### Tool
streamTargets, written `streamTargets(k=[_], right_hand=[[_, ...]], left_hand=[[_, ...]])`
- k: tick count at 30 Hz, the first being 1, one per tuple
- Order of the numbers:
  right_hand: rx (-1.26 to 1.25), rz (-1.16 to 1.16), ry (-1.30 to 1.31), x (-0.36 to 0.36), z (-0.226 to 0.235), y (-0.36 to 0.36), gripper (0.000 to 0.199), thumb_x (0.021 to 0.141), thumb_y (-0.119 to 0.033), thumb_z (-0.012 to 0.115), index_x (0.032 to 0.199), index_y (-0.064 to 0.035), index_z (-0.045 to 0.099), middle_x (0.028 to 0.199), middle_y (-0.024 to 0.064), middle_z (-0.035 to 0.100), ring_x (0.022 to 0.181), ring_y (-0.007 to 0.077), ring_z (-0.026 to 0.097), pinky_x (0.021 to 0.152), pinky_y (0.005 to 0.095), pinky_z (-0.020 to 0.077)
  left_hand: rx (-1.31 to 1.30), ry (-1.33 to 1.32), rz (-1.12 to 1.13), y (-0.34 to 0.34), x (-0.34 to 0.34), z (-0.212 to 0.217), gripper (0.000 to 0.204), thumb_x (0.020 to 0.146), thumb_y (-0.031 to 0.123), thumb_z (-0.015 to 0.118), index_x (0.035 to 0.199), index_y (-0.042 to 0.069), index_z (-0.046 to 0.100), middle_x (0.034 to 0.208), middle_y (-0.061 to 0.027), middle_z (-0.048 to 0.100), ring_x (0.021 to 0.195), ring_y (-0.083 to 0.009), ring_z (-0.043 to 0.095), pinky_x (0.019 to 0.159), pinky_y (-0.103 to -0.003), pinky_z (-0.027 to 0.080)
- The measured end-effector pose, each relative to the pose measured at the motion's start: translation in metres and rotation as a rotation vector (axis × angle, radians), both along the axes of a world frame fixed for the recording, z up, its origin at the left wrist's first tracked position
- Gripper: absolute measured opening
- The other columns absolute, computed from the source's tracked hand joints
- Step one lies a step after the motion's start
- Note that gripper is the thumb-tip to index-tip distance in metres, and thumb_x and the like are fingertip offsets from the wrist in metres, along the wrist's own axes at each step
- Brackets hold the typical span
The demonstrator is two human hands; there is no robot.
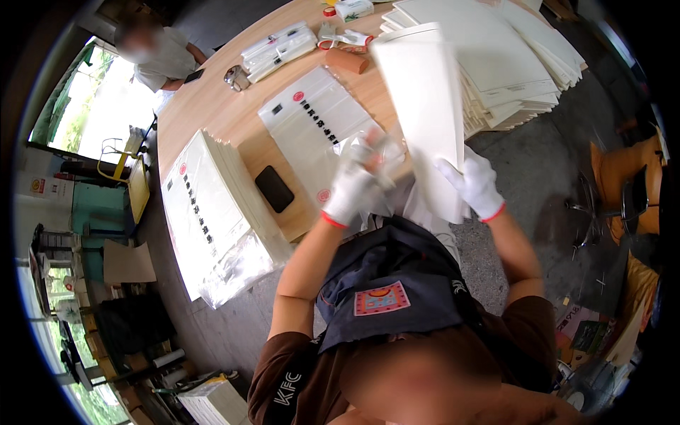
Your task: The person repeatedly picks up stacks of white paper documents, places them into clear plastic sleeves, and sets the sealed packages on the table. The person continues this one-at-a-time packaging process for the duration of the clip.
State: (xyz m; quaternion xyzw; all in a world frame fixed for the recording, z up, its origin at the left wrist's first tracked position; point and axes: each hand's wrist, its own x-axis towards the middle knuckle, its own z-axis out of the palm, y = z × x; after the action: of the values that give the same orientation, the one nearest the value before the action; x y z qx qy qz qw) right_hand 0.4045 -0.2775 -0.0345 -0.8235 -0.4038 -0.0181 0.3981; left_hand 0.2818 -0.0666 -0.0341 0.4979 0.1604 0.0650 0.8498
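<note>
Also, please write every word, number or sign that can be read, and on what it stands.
Print located, not copied:
Left stack: black characters, red round mark.
Flat plastic packet: black characters, red round mark.
Brown sleeve, apron edge: white letters.
Paper pile, wall poster: too small to read.

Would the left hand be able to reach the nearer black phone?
Probably yes: the black phone lies uncovered near the left hand, though that hand seems busy with a clear plastic sleeve.
</note>
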Motion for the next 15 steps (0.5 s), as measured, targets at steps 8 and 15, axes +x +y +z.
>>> streamTargets(k=[8, 15], right_hand=[[-0.666, 0.448, -0.592, -0.013, -0.002, 0.01, 0.017, 0.079, -0.027, 0.062, 0.081, -0.0102, 0.062, 0.072, 0.0085, 0.06, 0.068, 0.0243, 0.067, 0.056, 0.0361, 0.0534], [-0.436, 0.634, 0.653, 0.003, -0.022, 0.024, 0.03, 0.088, -0.026, 0.063, 0.107, -0.0026, 0.063, 0.098, 0.0103, 0.068, 0.089, 0.0207, 0.066, 0.077, 0.0333, 0.0525]], left_hand=[[0.813, -0.201, -0.183, 0.06, -0.036, 0.027, 0.058, 0.082, 0.017, 0.059, 0.138, 0.011, 0.045, 0.108, -0.01, 0.062, 0.067, -0.0204, 0.061, 0.063, -0.037, 0.051], [0.575, -0.03, -0.045, -0.023, -0.106, -0.011, 0.03, 0.088, 0.007, 0.054, 0.118, 0.001, 0.056, 0.082, -0.0107, 0.065, 0.066, -0.0072, 0.056, 0.06, -0.025, 0.046]])
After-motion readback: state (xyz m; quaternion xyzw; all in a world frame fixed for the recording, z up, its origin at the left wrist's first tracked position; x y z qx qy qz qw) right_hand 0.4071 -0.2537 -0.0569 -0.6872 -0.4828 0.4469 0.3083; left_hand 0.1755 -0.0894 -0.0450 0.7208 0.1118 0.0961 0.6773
